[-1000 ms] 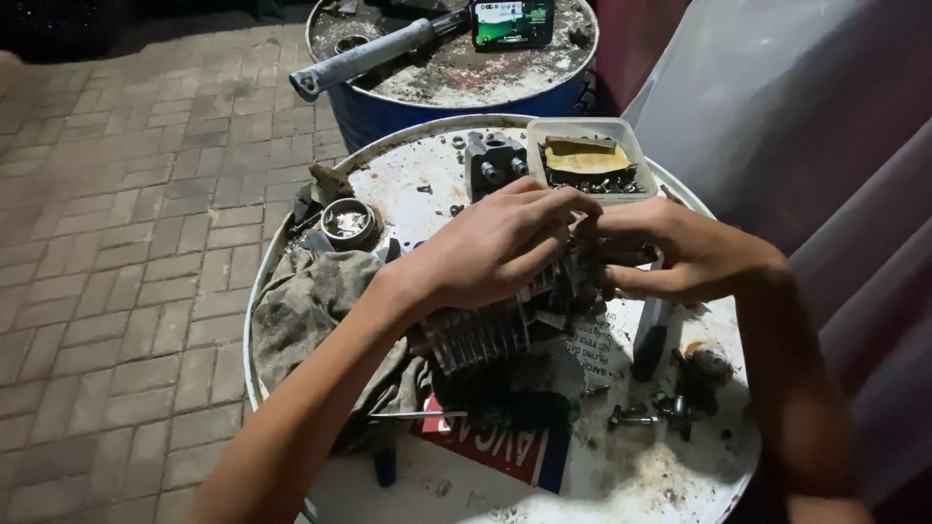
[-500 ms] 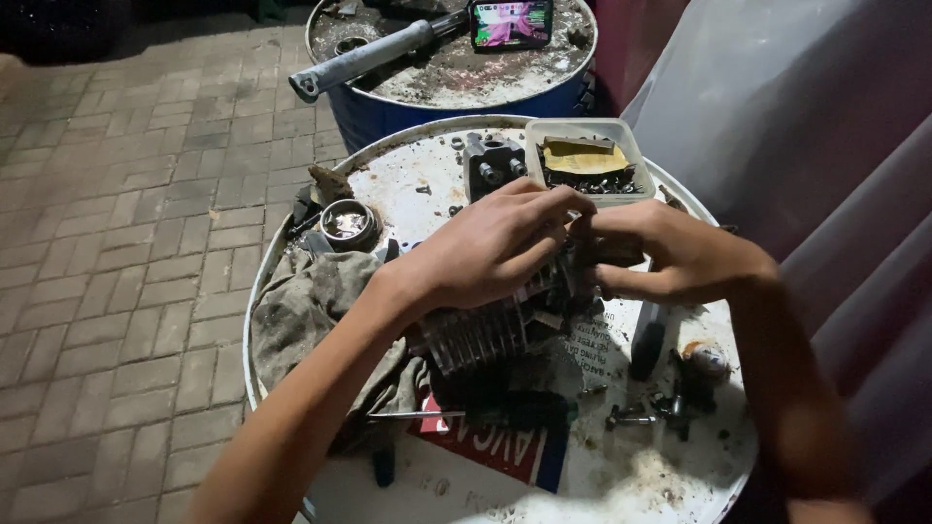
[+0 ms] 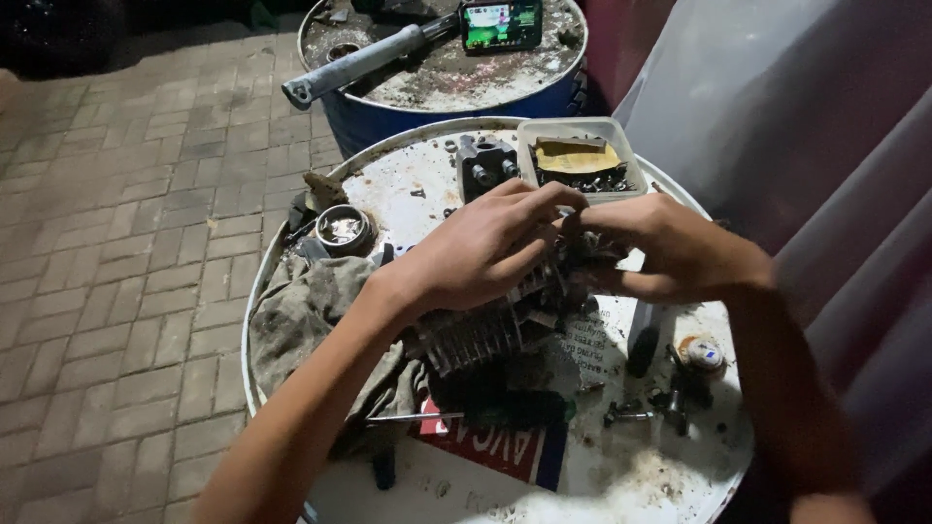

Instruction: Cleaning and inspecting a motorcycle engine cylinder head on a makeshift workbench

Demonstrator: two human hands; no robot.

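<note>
Both hands meet over a finned engine part [image 3: 485, 330] at the drum top's [image 3: 408, 184] centre. Left hand [image 3: 485, 247] lies across it, fingers curled together & pressing down. Right hand [image 3: 655, 243] pinches something small at the part's top; can't tell what. Looks like fitting or freeing a small piece; next move prob. needs a steady hold & fine fingertip work. Tight room: tray [image 3: 580, 155] at far edge, rag [image 3: 311, 311] at left edge, bolts [image 3: 670, 403] near right edge.
</note>
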